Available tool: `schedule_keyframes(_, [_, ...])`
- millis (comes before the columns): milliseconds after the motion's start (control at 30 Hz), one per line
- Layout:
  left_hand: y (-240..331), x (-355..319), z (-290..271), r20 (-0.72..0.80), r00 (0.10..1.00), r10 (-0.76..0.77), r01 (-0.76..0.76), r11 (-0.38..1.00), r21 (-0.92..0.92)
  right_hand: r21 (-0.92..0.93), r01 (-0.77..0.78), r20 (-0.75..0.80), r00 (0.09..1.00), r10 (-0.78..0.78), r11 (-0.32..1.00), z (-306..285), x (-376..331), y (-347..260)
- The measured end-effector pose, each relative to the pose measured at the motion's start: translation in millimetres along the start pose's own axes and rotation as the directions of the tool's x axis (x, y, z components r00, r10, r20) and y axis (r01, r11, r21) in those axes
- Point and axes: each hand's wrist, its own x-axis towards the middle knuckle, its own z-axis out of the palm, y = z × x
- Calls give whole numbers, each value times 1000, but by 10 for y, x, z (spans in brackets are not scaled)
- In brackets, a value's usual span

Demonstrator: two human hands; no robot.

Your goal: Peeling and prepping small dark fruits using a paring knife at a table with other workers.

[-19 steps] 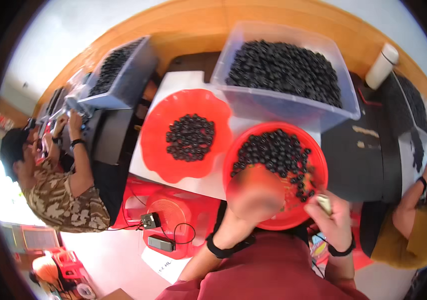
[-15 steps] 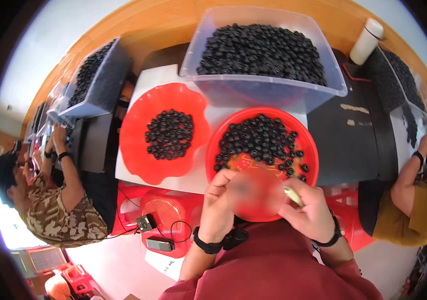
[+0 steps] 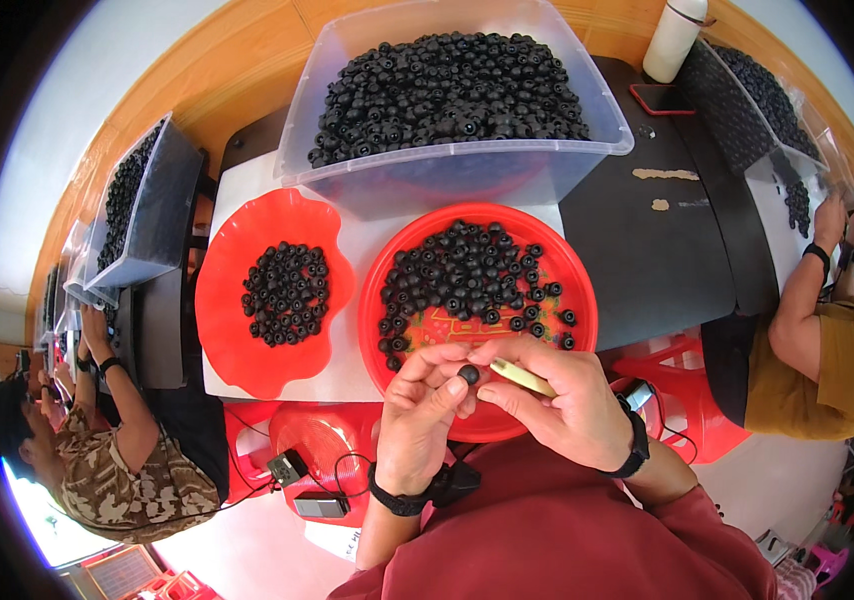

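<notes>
My left hand [image 3: 412, 420] pinches a small round black bead-like piece [image 3: 469, 374] between thumb and fingers. Close beside it, my right hand [image 3: 577, 408] grips a slim pale-yellow tool [image 3: 524, 377], its narrow end pointing at the black piece; its exact kind is not clear. Both hands are over the near rim of a round red tray [image 3: 587, 290], which has a printed bottom. Many similar black pieces [image 3: 462, 268], some showing a hole, lie in that tray. To its left, a wavy-edged red bowl [image 3: 222, 300] holds a smaller heap of them.
Behind the tray stands a large clear plastic bin [image 3: 447, 170] full of black pieces. At right are a phone [image 3: 663, 98], a white bottle [image 3: 675, 42] and another bin [image 3: 747, 110]. Co-workers sit on both sides. A red stool [image 3: 322, 450] bears a small black device [image 3: 321, 505].
The view has shifted, so the tray and bowls sit farther left. My hands have come closer together. The black piece now shows between them, where a blur covered that spot before.
</notes>
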Motion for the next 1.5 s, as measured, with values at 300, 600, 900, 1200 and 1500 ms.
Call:
schedule_keyframes(300, [-63, 59, -11, 3, 1000, 27, -26, 996, -90, -113, 58, -34, 997, -63, 992, 56, -111, -23])
schedule_keyframes(600, [-53, 102, 26, -81, 996, -27, 19, 995, -98, -527, 115, 99, 992, -73, 842, 89, -264, -41])
schedule_keyframes(900, [-96, 94, 24, 7, 1000, -10, 11, 986, -164, -426, 105, 73, 994, -81, 898, 19, -238, 25])
schedule_keyframes(1200, [-52, 121, -54, 32, 999, 8, -2, 983, -183, -405, 130, -23, 988, -153, 905, 42, -335, 19])
schedule_keyframes(1500, [-65, 97, -56, 107, 992, 68, -45, 978, -204, -526, 116, -82, 979, -186, 842, -68, -286, 4])
